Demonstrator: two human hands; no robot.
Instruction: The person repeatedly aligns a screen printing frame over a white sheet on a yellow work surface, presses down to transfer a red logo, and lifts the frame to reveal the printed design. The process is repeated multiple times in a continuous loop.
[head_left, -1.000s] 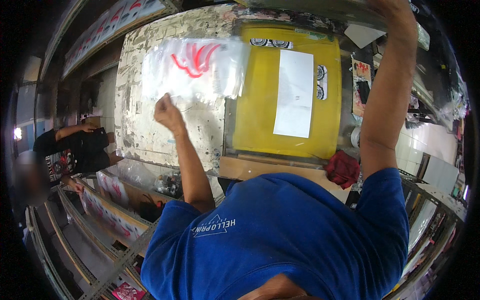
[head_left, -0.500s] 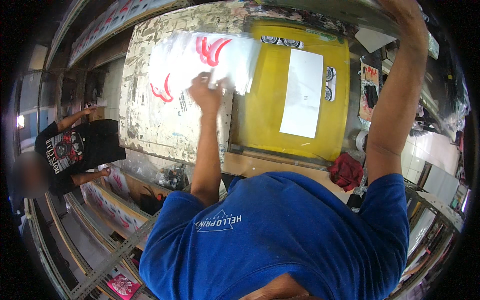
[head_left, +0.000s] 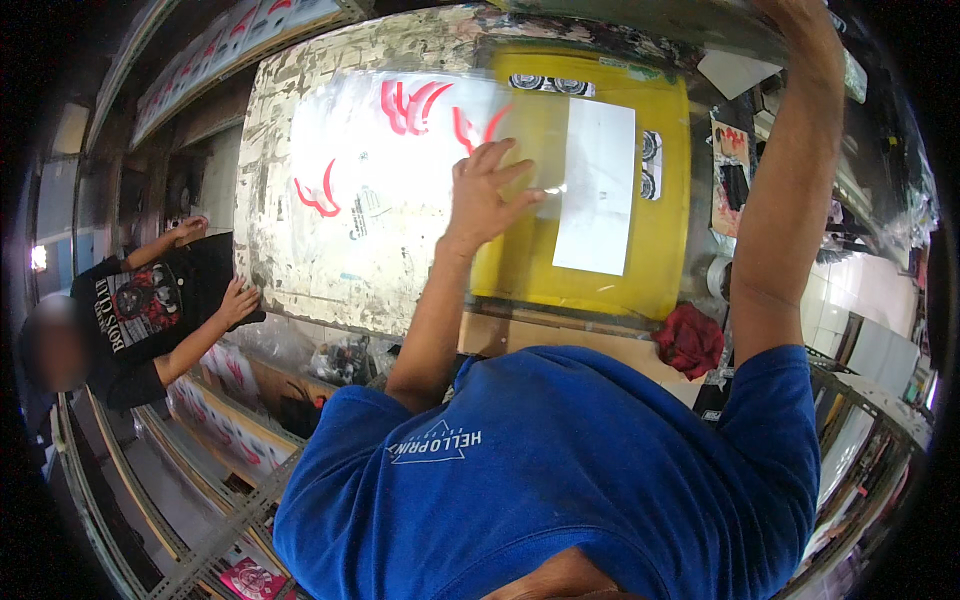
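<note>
My left hand (head_left: 490, 190) lies flat, fingers spread, on a clear plastic bag (head_left: 370, 190) printed with red marks. The bag is spread over a worn, paint-flecked table (head_left: 265, 150), and its right edge overlaps a yellow board (head_left: 665, 250). On the board is a white rectangle (head_left: 595, 190), just right of my fingertips. My right arm reaches up past the board. My right hand (head_left: 795, 12) is at the picture's top edge by a grey-green frame (head_left: 690, 22), and its grip is cut off from view.
A red rag (head_left: 690, 340) lies at the board's near right corner. At the left, another person in a black printed shirt (head_left: 150, 310) rests a hand (head_left: 235, 300) on the table's edge. Shelves with printed sheets (head_left: 215, 430) run below the table. Clutter fills the right side.
My left hand has slid the plastic bag to the right, from the table's far left part onto the yellow board's edge. My right arm has stayed raised.
</note>
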